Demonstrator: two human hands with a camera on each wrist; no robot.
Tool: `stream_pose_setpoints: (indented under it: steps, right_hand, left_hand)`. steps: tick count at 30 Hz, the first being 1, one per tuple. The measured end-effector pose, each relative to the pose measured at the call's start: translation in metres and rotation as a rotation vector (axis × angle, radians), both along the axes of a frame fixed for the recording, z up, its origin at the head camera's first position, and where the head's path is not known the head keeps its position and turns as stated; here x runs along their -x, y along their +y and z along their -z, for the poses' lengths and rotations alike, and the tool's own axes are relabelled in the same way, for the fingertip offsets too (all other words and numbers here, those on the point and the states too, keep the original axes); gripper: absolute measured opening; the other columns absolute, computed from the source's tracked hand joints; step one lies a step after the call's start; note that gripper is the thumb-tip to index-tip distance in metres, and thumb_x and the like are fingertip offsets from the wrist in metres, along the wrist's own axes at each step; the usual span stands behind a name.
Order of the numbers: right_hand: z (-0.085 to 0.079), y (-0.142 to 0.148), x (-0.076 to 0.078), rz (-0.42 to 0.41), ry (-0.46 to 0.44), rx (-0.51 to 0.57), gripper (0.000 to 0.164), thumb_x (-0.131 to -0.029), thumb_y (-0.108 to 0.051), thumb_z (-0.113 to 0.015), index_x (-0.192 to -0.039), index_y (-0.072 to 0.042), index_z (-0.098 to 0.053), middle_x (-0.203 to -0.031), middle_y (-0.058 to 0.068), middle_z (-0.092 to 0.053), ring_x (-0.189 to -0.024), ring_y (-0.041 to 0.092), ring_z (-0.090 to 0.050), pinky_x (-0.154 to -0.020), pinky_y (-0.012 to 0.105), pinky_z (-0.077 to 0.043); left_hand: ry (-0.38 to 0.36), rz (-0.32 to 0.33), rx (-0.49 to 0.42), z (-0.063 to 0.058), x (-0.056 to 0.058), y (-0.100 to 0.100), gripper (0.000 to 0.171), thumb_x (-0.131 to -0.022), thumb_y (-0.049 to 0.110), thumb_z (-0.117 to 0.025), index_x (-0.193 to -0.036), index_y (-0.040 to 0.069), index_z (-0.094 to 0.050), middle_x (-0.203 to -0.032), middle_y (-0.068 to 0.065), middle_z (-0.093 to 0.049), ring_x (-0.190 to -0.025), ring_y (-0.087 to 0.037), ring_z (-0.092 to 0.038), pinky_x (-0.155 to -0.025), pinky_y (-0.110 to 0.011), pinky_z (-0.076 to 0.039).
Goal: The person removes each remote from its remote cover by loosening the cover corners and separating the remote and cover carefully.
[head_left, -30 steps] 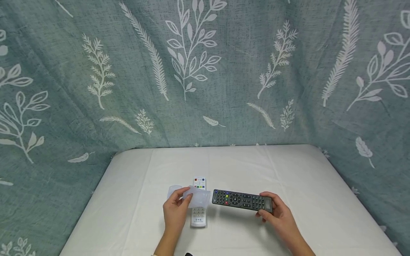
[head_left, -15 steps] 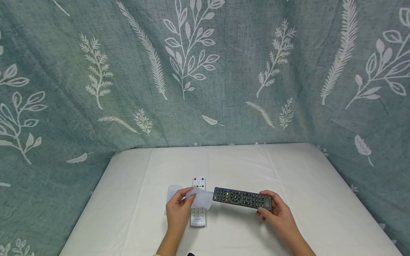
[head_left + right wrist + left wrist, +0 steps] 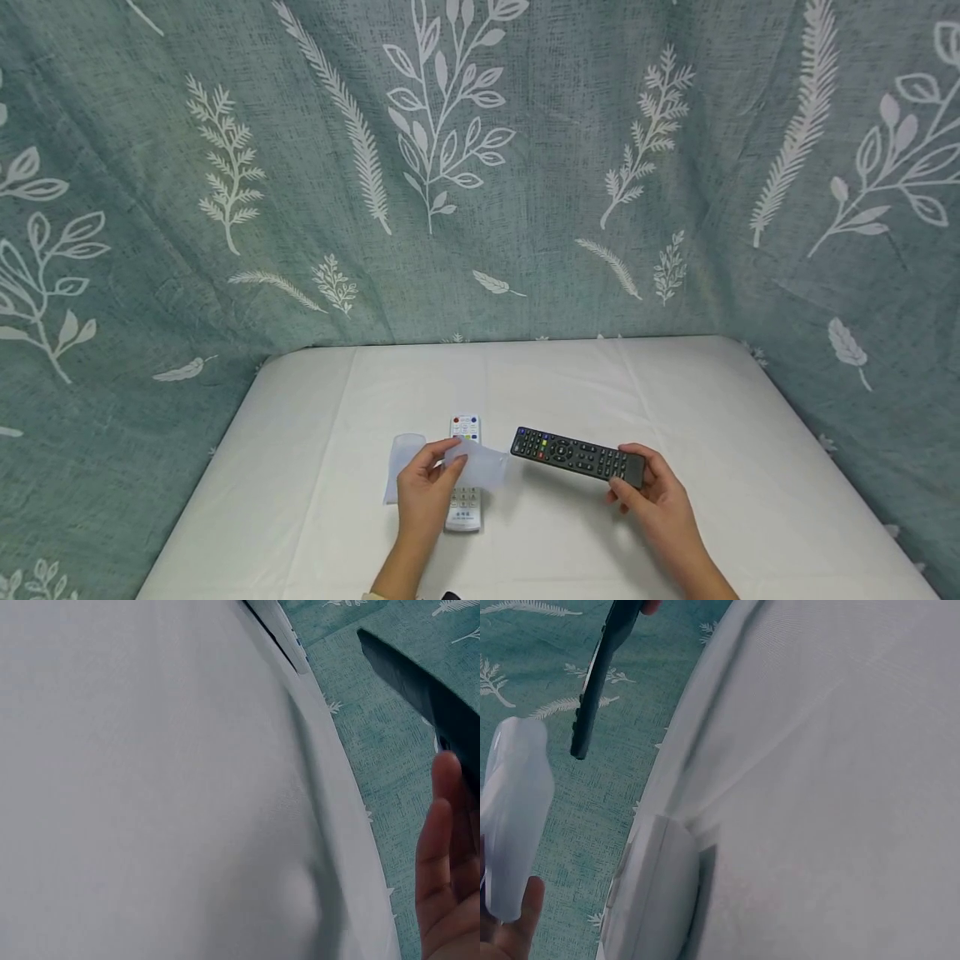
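Observation:
My left hand (image 3: 426, 500) pinches a translucent, milky plastic sleeve (image 3: 482, 467) between thumb and fingers, its free end toward the right. In the left wrist view the sleeve (image 3: 517, 795) looks soft and slightly bulged. My right hand (image 3: 663, 508) grips a black remote control (image 3: 573, 454) at its right end, buttons up. The remote is raised above the table, its far end tilted up and just right of the sleeve, a small gap between them. Beneath the sleeve a white remote control (image 3: 463, 518) lies lengthwise on the table, its middle hidden.
A second translucent sleeve (image 3: 401, 462) lies left of the white remote, partly behind my left hand. White cloth covers the table (image 3: 585, 383). A green leaf-patterned curtain (image 3: 540, 275) hangs along the back and sides. A small dark object (image 3: 451, 596) shows at the bottom edge.
My left hand has moved slightly right with the sleeve, uncovering more of the second sleeve. My right hand has drawn the black remote a little right, and its left end has risen.

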State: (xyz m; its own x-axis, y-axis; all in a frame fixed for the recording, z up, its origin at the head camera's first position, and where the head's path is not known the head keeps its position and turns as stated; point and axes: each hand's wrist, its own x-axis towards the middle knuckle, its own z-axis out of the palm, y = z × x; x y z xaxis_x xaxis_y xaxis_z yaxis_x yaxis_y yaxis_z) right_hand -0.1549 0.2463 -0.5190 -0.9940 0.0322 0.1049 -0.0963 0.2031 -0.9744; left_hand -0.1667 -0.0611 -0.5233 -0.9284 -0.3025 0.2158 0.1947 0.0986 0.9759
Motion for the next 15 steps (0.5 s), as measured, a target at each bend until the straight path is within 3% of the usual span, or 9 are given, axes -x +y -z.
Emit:
stream_pose_setpoints:
  steps: [5, 10, 15]
  right_hand:
    - [0.001, -0.002, 0.002, 0.105, -0.055, -0.058, 0.049, -0.092, -0.012, -0.072, -0.135, -0.013, -0.048, -0.094, -0.006, -0.07, -0.07, 0.014, -0.069, -0.059, 0.03, -0.057]
    - [0.001, -0.004, 0.004, 0.149, -0.072, -0.066, 0.051, -0.092, -0.014, -0.072, -0.136, -0.012, -0.047, -0.093, -0.006, -0.071, -0.07, 0.012, -0.069, -0.06, 0.029, -0.056]
    - [0.0, -0.006, 0.007, 0.196, -0.103, -0.084, 0.052, -0.092, -0.019, -0.073, -0.137, -0.014, -0.047, -0.105, 0.003, -0.073, -0.071, 0.008, -0.069, -0.061, 0.027, -0.057]
  left_hand:
    - [-0.016, 0.078, 0.027, 0.0, 0.003, 0.005, 0.025, -0.08, -0.001, -0.078, -0.102, 0.012, -0.076, -0.108, -0.009, -0.076, -0.097, -0.004, -0.068, -0.08, -0.018, -0.058]
    - [-0.042, 0.146, 0.089, -0.002, 0.005, 0.01, 0.026, -0.082, 0.002, -0.078, -0.104, 0.016, -0.076, -0.11, -0.005, -0.076, -0.107, -0.015, -0.069, -0.085, -0.02, -0.058]
    - [-0.025, 0.226, 0.182, -0.003, 0.009, 0.015, 0.023, -0.084, 0.006, -0.077, -0.105, 0.015, -0.075, -0.112, -0.004, -0.076, -0.111, -0.023, -0.068, -0.091, -0.026, -0.058]
